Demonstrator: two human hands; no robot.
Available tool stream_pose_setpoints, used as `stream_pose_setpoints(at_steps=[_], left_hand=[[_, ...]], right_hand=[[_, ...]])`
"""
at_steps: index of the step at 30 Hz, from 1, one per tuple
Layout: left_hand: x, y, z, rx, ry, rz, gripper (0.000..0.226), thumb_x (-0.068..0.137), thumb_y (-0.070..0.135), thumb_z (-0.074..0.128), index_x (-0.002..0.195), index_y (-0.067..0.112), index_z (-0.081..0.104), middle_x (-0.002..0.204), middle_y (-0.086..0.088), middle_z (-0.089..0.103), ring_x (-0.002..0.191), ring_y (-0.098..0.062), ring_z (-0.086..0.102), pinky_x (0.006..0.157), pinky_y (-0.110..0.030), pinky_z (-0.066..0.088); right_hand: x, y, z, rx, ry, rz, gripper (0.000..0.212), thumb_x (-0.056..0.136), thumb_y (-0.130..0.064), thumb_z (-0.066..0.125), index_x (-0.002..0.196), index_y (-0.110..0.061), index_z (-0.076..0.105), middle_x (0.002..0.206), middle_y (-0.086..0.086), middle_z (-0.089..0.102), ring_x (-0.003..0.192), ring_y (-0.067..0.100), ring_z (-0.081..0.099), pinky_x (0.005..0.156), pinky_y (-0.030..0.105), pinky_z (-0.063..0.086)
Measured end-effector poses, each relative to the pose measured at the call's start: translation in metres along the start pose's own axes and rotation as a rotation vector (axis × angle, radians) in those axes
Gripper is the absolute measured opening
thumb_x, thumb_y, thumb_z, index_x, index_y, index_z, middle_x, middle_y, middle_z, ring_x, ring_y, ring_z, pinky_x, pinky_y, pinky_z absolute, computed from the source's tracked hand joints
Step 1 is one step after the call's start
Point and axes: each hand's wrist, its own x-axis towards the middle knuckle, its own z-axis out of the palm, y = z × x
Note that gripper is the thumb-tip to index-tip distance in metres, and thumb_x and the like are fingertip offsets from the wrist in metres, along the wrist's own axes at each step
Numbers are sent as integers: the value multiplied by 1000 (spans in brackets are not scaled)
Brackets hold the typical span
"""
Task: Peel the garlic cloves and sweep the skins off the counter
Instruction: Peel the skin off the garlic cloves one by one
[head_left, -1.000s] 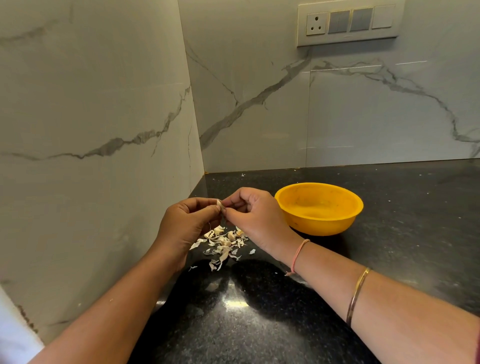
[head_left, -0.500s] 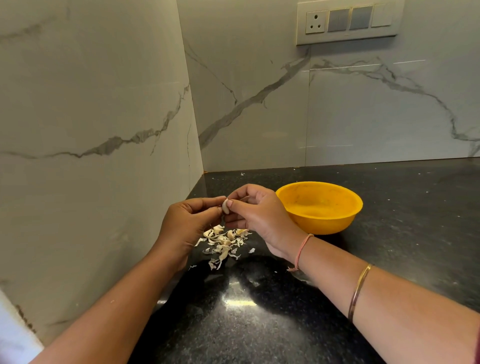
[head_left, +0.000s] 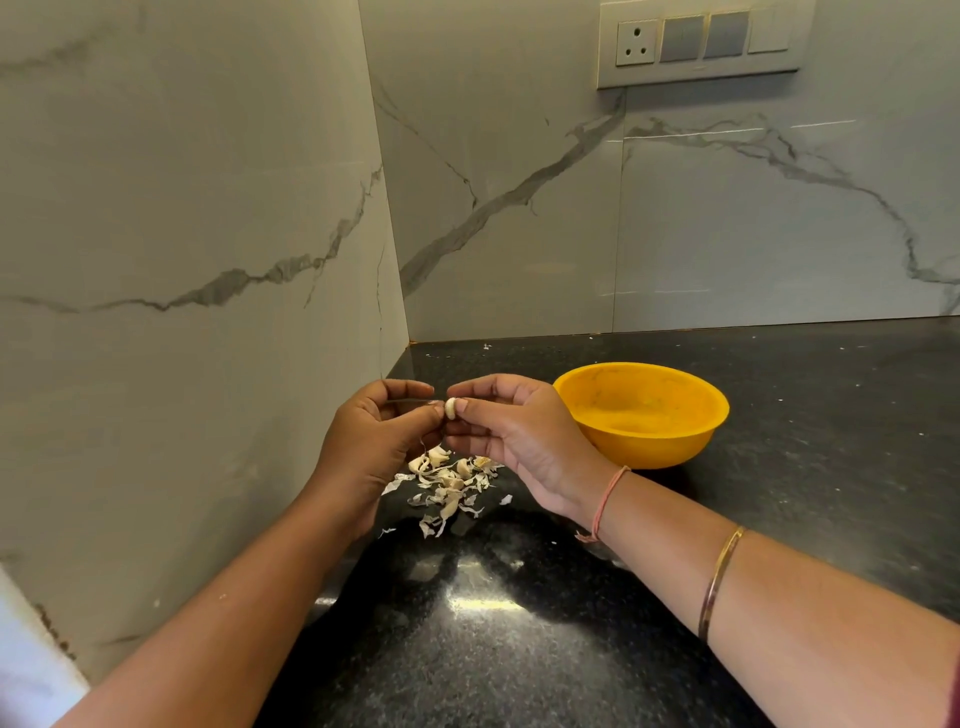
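Nearest, pale papery garlic skins (head_left: 447, 483) are left heaped on the speckled black stone counter (head_left: 519, 649), right under the work, so scraps are caught. Above, the small white garlic clove (head_left: 450, 408) is pinched between left hand (head_left: 374, 441) and right hand (head_left: 519, 436), and more bare clove is shown than before. Far right, a round yellow plastic bowl (head_left: 719, 410) is kept close, likely for peeled cloves.

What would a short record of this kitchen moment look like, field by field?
Held: small pale garlic clove, looks peeled
Left: left hand pinches the clove's left side
Right: right hand pinches its right side, thumb and forefinger
Waste: papery garlic skins heaped on the black speckled stone counter below the hands
Container: round yellow plastic bowl, upright, right of the hands
Sweeping: not yet done
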Motion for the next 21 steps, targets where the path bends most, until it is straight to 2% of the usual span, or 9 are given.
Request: stream_pose_setpoints(at_steps=[4, 7, 9, 13, 15, 21], left_hand=[[0, 0, -1, 42, 3, 24, 16, 77, 4, 70, 88, 12, 61, 84, -8, 67, 76, -17, 66, 69, -23, 57], [0, -1, -1, 123, 8, 58, 16, 77, 5, 71, 87, 13, 61, 83, -9, 67, 77, -21, 65, 74, -32, 56], [0, -2, -2, 230, 10, 106, 16, 78, 7, 72, 85, 15, 61, 81, -10, 67, 75, -22, 64, 76, -37, 54], [0, -3, -3, 411, 29, 189, 18, 77, 9, 74, 80, 20, 59, 73, -6, 67, 70, -23, 64, 73, -37, 53], [1, -5, -3, 490, 38, 219, 20, 77, 8, 73, 77, 21, 58, 72, -7, 67, 71, -28, 65, 72, -39, 53], [0, -7, -3, 601, 31, 261, 23, 77, 9, 70, 76, 20, 50, 68, -6, 63, 61, -11, 54, 57, -22, 42]], right_hand=[[1, 1, 0, -42, 27, -45, 10, 85, 5, 60, 95, 3, 62, 83, 14, 66, 72, 17, 66, 68, 29, 59], [1, 1, 0, -113, 52, -71, 9, 84, 4, 62, 93, 2, 63, 81, 13, 66, 69, 16, 67, 69, 31, 59], [1, 1, 0, -208, 64, -107, 7, 84, 4, 64, 89, -1, 63, 78, 12, 66, 67, 16, 67, 68, 31, 59], [3, 6, 1, -537, 98, -257, 11, 83, 1, 66, 82, -11, 65, 78, 11, 68, 70, 21, 69, 68, 40, 60], [4, 8, 0, -620, 109, -298, 10, 82, -1, 66, 83, -11, 66, 78, 11, 69, 71, 22, 70, 67, 42, 59], [4, 9, 2, -649, 101, -299, 7, 81, -1, 68, 85, -7, 68, 76, 6, 68, 68, 17, 69, 67, 38, 59]])
